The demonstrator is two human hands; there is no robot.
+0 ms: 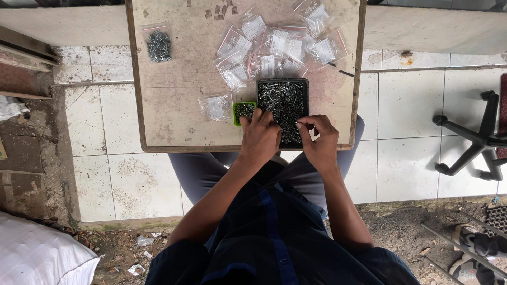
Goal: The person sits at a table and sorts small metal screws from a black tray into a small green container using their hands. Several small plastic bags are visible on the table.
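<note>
A black tray (283, 108) is sitting near the front edge of the desk (174, 116), and it is lying heaped with small dark and silvery screws; its long axis is running from the person's side away toward the far edge of the desk. Touching the tray's left side, a small green tub (243, 111) is holding a few more screws. Just left of the tub, a clear bag (215, 107) with light-coloured screws is lying flat. Beyond the tray's far end, a pile of clear bags (282, 45) with red-striped tops is spreading out, each holding pale screws. Well to the tray's left and farther back, a lone bag of dark screws (159, 45) is resting.

The left hand (260, 138) is lying palm-down over the tray's near left corner, fingers curled onto the screws; whether its grip is closing on any cannot be told. The right hand (318, 141) is hovering at the tray's near right corner, thumb and forefinger pinching together; anything held is too small to see.
</note>
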